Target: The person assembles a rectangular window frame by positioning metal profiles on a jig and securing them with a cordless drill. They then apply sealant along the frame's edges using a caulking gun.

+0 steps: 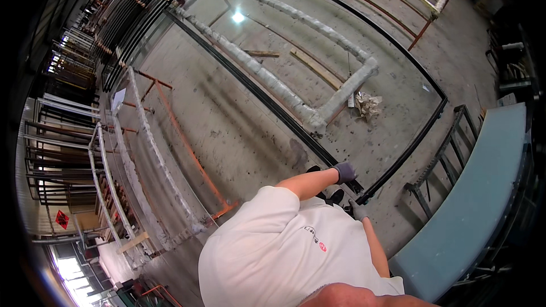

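Observation:
A large black rectangular frame (409, 156) spans the floor ahead, its near corner just in front of my body. Its long left side shows as dark bars running side by side. My left hand (344, 173), in a grey-purple glove, is closed over these bars close to that corner. Right at the corner, my gloved right hand (359, 211) grips the frame from the near side, with part of its fingers hidden. Within the frame's outline is a low stand (267, 77), its rails wrapped in silvery padding.
Wooden strips (315, 68) and crumpled paper (368, 107) lie by the stand. A dark metal rack (446, 159) and a pale blue-green panel (472, 204) stand at right. Orange metal stands (185, 136) and padded rails (153, 142) are at left, with stacked frames (62, 165) beyond.

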Motion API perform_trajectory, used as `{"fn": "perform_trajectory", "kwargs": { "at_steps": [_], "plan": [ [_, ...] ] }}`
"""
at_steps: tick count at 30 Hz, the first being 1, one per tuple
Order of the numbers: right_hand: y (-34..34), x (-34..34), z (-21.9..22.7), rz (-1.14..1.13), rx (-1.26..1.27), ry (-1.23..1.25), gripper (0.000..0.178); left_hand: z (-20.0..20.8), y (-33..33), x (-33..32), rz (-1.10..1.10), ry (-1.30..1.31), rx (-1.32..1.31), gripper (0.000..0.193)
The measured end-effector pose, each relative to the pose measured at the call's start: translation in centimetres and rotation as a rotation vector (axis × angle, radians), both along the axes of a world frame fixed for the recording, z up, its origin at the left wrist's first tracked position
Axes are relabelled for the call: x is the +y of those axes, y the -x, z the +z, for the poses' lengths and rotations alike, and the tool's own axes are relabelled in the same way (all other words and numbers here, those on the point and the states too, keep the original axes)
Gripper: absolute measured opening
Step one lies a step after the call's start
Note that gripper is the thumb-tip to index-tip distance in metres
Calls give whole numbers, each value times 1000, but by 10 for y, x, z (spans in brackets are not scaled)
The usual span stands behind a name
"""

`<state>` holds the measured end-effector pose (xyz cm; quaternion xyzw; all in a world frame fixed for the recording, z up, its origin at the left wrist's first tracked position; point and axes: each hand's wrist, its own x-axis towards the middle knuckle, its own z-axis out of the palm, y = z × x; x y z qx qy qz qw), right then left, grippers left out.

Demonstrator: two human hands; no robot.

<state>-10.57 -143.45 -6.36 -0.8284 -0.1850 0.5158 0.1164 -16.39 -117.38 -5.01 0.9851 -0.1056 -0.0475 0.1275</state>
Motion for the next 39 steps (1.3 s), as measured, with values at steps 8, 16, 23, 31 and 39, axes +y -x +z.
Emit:
{"fn": "perform_trajectory", "kwargs": {
  "at_steps": [8, 16, 23, 31, 39],
  "plan": [
    [11, 7, 6, -503, 229, -93, 62, -15, -10, -7, -137, -155, -32, 8],
    [2, 17, 5, -376, 234, -108, 57, 58, -20, 7, 134, -117, 249, 50],
    [0, 16, -60, 31, 135, -386, 84, 92, -94, -61, 436, 102, 263, 61],
    [-139, -85, 73, 232, 159, -284, 78, 73, -98, -100, 797, 79, 618, 40],
    [-291, -329, -18, -207, -50, 24, 68, 63, -127, -113, 819, 20, 693, 58]
  ]
}}
